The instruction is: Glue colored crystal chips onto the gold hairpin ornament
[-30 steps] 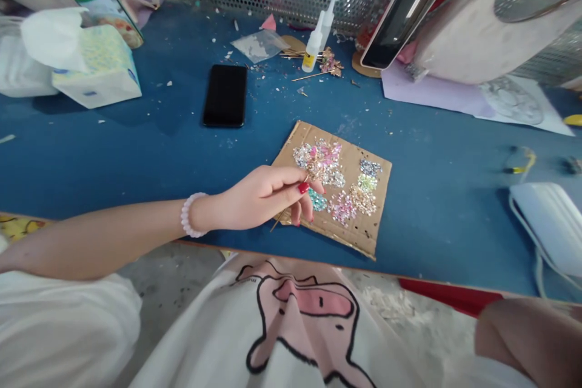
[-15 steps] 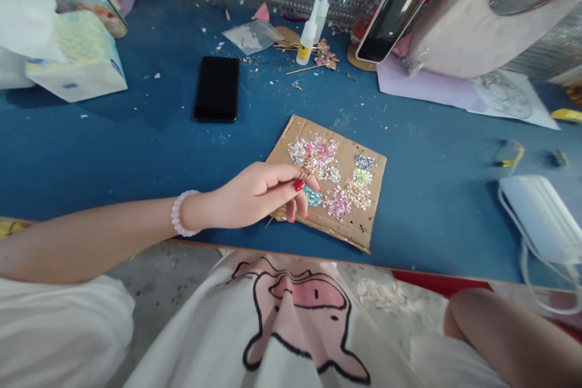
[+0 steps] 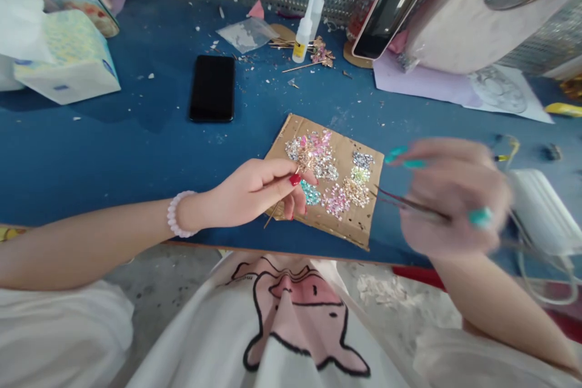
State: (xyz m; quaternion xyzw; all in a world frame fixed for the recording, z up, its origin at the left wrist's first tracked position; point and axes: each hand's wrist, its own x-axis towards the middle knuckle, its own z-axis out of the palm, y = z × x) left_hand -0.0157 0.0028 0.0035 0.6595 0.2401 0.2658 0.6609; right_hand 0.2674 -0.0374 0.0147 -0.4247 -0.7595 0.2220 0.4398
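My left hand [image 3: 259, 191], with red nails and a beaded bracelet, pinches a thin gold hairpin [image 3: 270, 218]. Its stick comes out below the palm, and its decorated end is over the rhinestones, hard to tell apart from them. Beneath lies a piece of cardboard [image 3: 336, 231] bearing small piles of rhinestones: pink [image 3: 335, 201], gold [image 3: 357, 193], green [image 3: 360, 174], dark blue-grey [image 3: 363, 160] and turquoise [image 3: 310, 193]. To the right, my right hand [image 3: 454, 200], green-nailed and blurred, is closed on tweezers [image 3: 409, 203], whose tips point left at the cardboard's right edge.
A black phone [image 3: 212, 88] lies behind my left hand. Glue bottles [image 3: 302, 39] stand near gold hairpins with flower ornaments [image 3: 322, 51]. Another phone [image 3: 394, 5] leans upright at the back. A tissue box [image 3: 68, 60] sits left; a face mask [image 3: 545, 212] lies right.
My right hand has come into view from the right, carrying tweezers toward the cardboard. My left hand keeps its hold on the hairpin, nearly unmoved; the whole view has shifted slightly.
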